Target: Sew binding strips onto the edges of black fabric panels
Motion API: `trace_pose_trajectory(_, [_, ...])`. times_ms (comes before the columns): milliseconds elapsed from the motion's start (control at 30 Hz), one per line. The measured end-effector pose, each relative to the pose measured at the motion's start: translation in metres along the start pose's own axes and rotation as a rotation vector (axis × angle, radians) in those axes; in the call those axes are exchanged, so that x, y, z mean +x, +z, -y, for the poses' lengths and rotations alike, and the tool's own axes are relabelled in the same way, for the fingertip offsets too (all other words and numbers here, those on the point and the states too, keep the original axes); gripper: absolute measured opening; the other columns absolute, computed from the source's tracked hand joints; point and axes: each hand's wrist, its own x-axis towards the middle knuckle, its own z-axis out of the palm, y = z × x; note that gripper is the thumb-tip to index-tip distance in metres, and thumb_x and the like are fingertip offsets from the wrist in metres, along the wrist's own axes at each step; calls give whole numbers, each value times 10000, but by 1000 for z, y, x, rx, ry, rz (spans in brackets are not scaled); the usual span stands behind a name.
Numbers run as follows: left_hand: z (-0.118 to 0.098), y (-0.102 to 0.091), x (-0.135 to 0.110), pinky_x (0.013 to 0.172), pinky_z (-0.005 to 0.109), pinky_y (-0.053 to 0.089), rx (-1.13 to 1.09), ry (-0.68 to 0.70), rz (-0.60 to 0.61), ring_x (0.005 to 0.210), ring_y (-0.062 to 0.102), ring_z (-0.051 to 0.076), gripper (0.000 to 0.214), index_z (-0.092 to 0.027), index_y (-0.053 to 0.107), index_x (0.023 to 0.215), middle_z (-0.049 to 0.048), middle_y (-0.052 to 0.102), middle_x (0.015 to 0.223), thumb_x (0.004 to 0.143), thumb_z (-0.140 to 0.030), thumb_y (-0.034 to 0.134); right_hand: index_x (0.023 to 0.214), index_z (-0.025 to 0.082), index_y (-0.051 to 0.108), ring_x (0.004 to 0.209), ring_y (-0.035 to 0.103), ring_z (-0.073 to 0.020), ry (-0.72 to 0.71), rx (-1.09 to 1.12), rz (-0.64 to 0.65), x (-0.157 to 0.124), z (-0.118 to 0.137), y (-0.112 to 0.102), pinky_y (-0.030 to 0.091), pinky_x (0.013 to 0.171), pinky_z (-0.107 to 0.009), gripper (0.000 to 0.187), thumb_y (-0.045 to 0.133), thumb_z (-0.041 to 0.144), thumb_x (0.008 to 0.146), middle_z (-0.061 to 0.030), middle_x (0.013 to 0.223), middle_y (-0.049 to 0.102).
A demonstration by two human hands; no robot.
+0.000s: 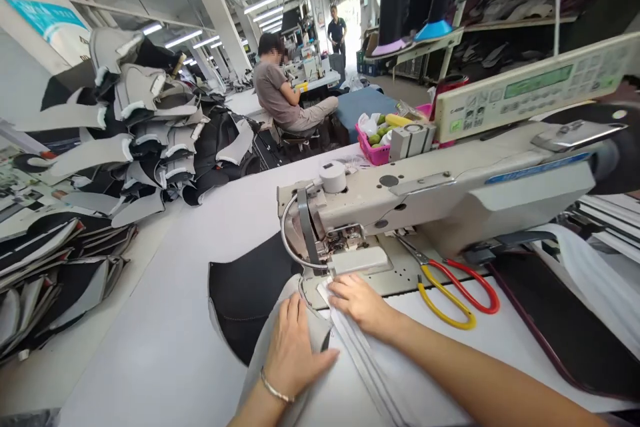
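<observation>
A sewing machine stands before me, its needle area partly hidden by a guard and a curved metal hose. Under its head lies a black and grey fabric piece, with the grey underside folded up towards me. My left hand rests flat on that grey side, thumb stretched out to the right. Close to the presser foot, my right hand has its fingers bent over a white strip, gripping it near its end. The strip runs back towards me along the table. What the fingertips cover is hidden.
Scissors with red and yellow handles lie right of my right hand, beside a dark phone-like slab. Stacked fabric pieces rise at left. A pink basket stands behind the machine. A seated person works farther back.
</observation>
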Motion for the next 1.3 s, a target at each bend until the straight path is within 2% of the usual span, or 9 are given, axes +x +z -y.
trace_pose_trajectory(100, [-6, 1, 1, 1013, 485, 238, 22, -82, 102, 1236, 262, 373, 789, -25, 383, 1259, 202, 299, 1364, 612, -442, 550, 959, 137, 588, 1068, 390, -229, 10, -46, -45, 0, 0, 8, 351, 767, -353, 257, 349, 213, 903, -110, 1138, 522])
trace_pose_trajectory(200, [-7, -4, 11, 1003, 487, 261, 83, -82, 157, 1216, 314, 359, 659, -64, 475, 1200, 183, 374, 1327, 578, -273, 532, 966, 131, 576, 1120, 361, -227, 16, -85, -67, 1, 1, 17, 354, 781, -351, 233, 360, 181, 895, -105, 1172, 507])
trace_pose_trajectory(333, [2, -19, 26, 979, 413, 330, 73, -37, 131, 1125, 440, 284, 469, -113, 596, 1063, 133, 504, 1233, 617, -145, 456, 999, 125, 536, 1066, 402, -222, 31, -117, -45, 0, 4, 20, 351, 751, -349, 193, 394, 154, 872, -107, 1193, 486])
trace_pose_trajectory(433, [14, -34, 32, 940, 345, 374, -85, -2, 150, 1032, 510, 235, 369, -147, 647, 973, 98, 575, 1152, 686, -156, 415, 986, 123, 521, 1027, 421, -219, 49, -122, -27, 1, 7, 16, 341, 723, -344, 186, 386, 112, 858, -106, 1167, 498])
trace_pose_trajectory(567, [26, -50, 33, 930, 306, 380, -444, -138, 141, 1025, 534, 210, 389, -174, 602, 1064, 69, 619, 1081, 719, -266, 449, 905, 113, 531, 1016, 421, -227, 69, -117, -1, 6, 12, 9, 332, 700, -339, 165, 378, 94, 847, -134, 1158, 491])
trace_pose_trajectory(700, [25, -49, 29, 971, 322, 345, -672, -151, 92, 1092, 496, 220, 441, -146, 573, 1104, 71, 567, 1167, 737, -351, 441, 908, 106, 535, 1078, 384, -255, 79, -122, 33, 10, 13, 8, 335, 716, -356, 167, 391, 103, 825, -162, 1220, 439])
trace_pose_trajectory(900, [19, -38, 29, 984, 314, 333, -706, -175, 110, 1096, 490, 214, 441, -140, 574, 1098, 65, 578, 1145, 726, -340, 447, 1102, 51, 485, 1172, 319, -290, 31, -110, 8, 12, 11, 20, 338, 806, -376, 314, 386, 114, 811, -202, 1254, 401])
trace_pose_trajectory(1100, [23, -36, 31, 995, 337, 320, -762, -167, 127, 1105, 484, 228, 454, -142, 565, 1114, 66, 567, 1162, 727, -350, 451, 1115, 13, 487, 1180, 327, -295, 27, -109, -43, 16, 13, 26, 331, 871, -365, 327, 364, 117, 830, -216, 1227, 419])
trace_pose_trajectory(1300, [26, -34, 32, 1001, 346, 311, -798, -178, 149, 1109, 478, 237, 457, -132, 561, 1118, 71, 563, 1170, 722, -335, 456, 1169, 27, 456, 1208, 295, -294, 11, -86, -23, 18, 10, 26, 330, 875, -378, 357, 351, 137, 846, -207, 1260, 398])
